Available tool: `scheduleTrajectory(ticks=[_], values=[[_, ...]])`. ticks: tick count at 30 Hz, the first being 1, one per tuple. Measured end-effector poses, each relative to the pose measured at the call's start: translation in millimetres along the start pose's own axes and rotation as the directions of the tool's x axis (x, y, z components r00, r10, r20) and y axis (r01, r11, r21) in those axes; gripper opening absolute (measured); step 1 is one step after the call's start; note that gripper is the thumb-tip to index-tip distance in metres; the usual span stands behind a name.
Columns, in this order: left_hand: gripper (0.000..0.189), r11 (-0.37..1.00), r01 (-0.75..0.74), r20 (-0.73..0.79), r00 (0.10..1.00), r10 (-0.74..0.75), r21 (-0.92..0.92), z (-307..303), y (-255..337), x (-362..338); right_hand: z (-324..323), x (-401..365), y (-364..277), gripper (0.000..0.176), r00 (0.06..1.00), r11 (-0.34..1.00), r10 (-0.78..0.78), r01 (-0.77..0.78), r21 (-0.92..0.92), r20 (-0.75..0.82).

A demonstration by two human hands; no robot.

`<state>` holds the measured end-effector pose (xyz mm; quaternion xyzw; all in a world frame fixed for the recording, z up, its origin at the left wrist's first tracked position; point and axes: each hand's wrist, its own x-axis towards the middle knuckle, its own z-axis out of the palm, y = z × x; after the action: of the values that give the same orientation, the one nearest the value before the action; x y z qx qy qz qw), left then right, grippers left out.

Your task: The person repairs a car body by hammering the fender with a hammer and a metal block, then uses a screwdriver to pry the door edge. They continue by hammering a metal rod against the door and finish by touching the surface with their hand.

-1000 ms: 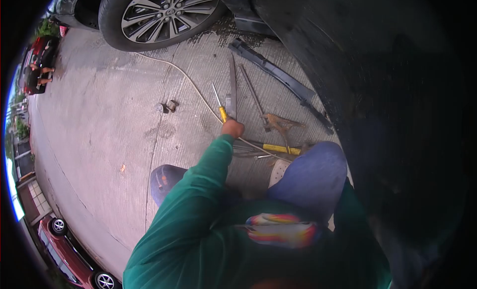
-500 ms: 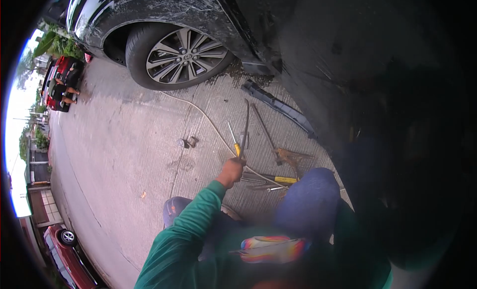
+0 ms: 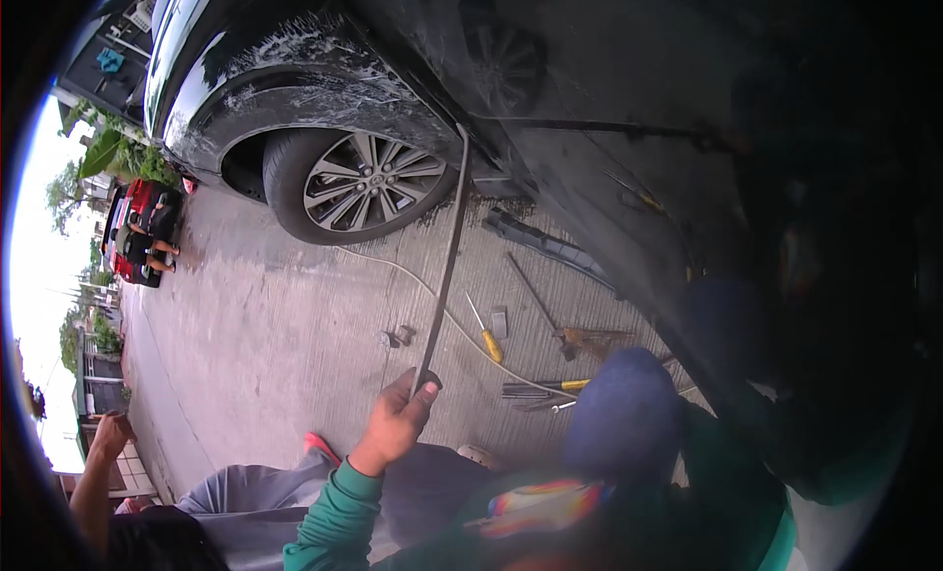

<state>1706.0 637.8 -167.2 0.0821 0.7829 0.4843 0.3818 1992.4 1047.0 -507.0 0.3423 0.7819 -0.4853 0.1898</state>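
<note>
My left hand [image 3: 395,421], in a green sleeve, is closed around the lower end of a long thin metal bar [image 3: 448,267]. The bar rises to a bent tip at the seam between the scratched black fender [image 3: 324,65] and the dark door panel [image 3: 629,70]; whether it touches is unclear. Below the fender is the wheel [image 3: 375,181]. On the concrete beyond my left hand lie a yellow-handled screwdriver [image 3: 492,346], a small grey block [image 3: 500,323] and a long-handled hammer [image 3: 538,306]. My right hand does not show.
A black trim strip [image 3: 550,243] and a thin hose [image 3: 408,274] lie on the ground. More tools [image 3: 550,386] rest beside my knee [image 3: 629,404]. At lower left are another person's raised hand [image 3: 113,434] and grey trousers [image 3: 246,497]. A red vehicle [image 3: 147,217] stands far left.
The bar has been raised from near the ground toward the fender and door. The screwdriver has left my left hand and lies on the concrete. Another person has appeared at lower left.
</note>
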Motion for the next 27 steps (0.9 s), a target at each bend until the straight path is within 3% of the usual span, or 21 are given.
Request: scheduleTrajectory(ticks=[5, 7, 9, 11, 17, 18, 20, 24, 26, 27], values=[[0.023, 0.997, -0.002, -0.029, 1.000, 0.000, -0.072, 15.6, 17.3, 0.3, -14.1, 9.4, 4.0, 0.056, 1.000, 0.999, -0.026, 0.026, -0.032, 0.001], [0.023, 0.975, 0.027, 0.012, 1.000, -0.025, -0.222, 20.3, 24.7, 1.1, -25.3, 13.8, -1.7, 0.057, 0.999, 0.998, -0.038, 0.037, -0.040, -0.011], [0.023, 0.982, 0.021, 0.002, 1.000, -0.021, -0.185, 24.5, 26.8, 3.8, -30.2, 14.6, -12.4, 0.057, 0.999, 0.999, -0.037, 0.037, -0.026, -0.020], [0.023, 0.989, -0.006, -0.005, 1.000, 0.006, -0.145, 29.2, 34.9, 11.8, -37.6, 21.4, -20.8, 0.064, 0.974, 0.979, -0.183, 0.169, -0.116, -0.130], [0.024, 0.989, -0.013, -0.099, 0.995, -0.002, -0.150, 32.0, 37.9, 14.8, -36.3, 16.7, -32.4, 0.054, 0.977, 0.992, -0.111, 0.120, 0.040, -0.185], [0.024, 0.988, -0.016, -0.103, 0.995, 0.001, -0.151, 34.4, 42.6, 13.2, -33.3, 21.8, -18.6, 0.054, 0.976, 0.992, -0.115, 0.124, 0.038, -0.185], [0.024, 0.964, 0.027, -0.066, 0.997, -0.046, -0.263, 42.2, 54.7, 8.1, -24.2, 35.1, 14.1, 0.055, 0.954, 0.965, -0.236, 0.208, -0.157, -0.184], [0.026, 0.962, 0.010, -0.087, 0.996, -0.035, -0.272, 48.9, 53.9, 8.2, 28.3, 66.1, 100.4, 0.049, 0.944, 0.973, -0.172, 0.117, -0.200, -0.280], [0.027, 0.961, 0.001, -0.076, 0.997, -0.023, -0.278, 47.0, 52.6, 7.0, 44.0, 87.1, 136.6, 0.044, 0.977, 0.895, -0.198, 0.148, -0.420, -0.077], [0.027, 0.960, 0.001, -0.081, 0.996, -0.025, -0.278, 45.5, 51.8, 6.0, 46.0, 91.7, 138.1, 0.044, 0.977, 0.894, -0.201, 0.153, -0.420, -0.073]])
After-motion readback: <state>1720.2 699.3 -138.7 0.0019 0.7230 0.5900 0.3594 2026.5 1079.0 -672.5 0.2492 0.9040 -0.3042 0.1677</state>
